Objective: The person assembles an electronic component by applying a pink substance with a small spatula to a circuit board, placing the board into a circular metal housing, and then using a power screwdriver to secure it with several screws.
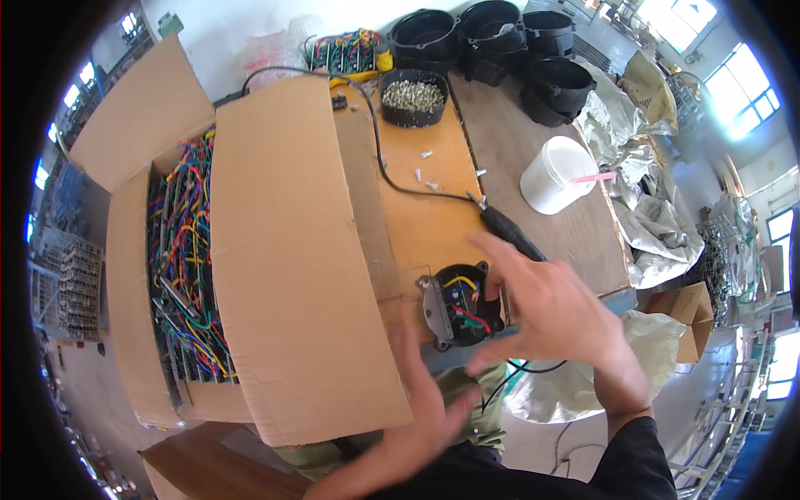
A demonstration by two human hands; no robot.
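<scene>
A round black housing [439,308] with mounting ears lies at the table's near edge, its inside facing up. It contains a small blue circuit board [463,298] with yellow, red and green wires. My right hand [554,308] is spread over the housing's right side, thumb and fingers apart; whether it touches the rim I cannot tell. Blurred by motion, my left hand [425,412] is beside the near edge of a large cardboard flap [292,250], fingers stretched and nothing seen in them. A black-handled tool [510,232] lies just beyond my right hand.
Left stands an open cardboard box [129,292] packed with wired boards [187,250]. A black tray of small metal parts [412,98], stacked black housings [492,37] and a yellow-capped bottle [383,58] are at the back. A white tub [550,179] stands right; a black cable [379,142] crosses the table.
</scene>
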